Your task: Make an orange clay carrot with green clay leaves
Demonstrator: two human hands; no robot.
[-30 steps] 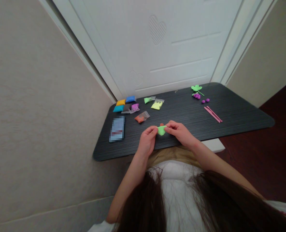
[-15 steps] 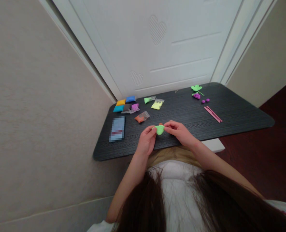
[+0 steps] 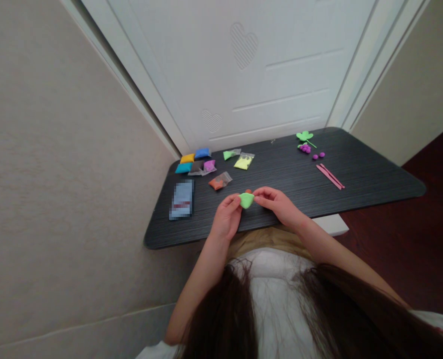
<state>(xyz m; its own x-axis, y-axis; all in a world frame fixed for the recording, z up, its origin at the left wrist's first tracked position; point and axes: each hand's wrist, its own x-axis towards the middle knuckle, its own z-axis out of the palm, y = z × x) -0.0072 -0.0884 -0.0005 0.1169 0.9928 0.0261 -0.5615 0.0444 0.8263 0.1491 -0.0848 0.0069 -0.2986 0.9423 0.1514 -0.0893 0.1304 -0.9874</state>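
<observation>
Between my two hands is a flat, light green piece of modelling clay, wide at the top and narrowing downward. My left hand pinches its left edge between thumb and fingers. At its right corner, the thumb and fingertips of my right hand are closed on it. A small orange clay lump shows just behind the green piece; whether it lies on the table or touches the green clay I cannot tell. The piece is held above the front part of the dark table.
Clay packets, including an orange one, a yellow one and a blue one, lie at the back left. A blurred blue packet is nearer. Pink tools, purple balls and a green clover shape lie right.
The green clay has changed outline: its top edge looks straighter and its lower end more pointed. It has shifted slightly left between my fingers. Both hands stay nearly in place.
</observation>
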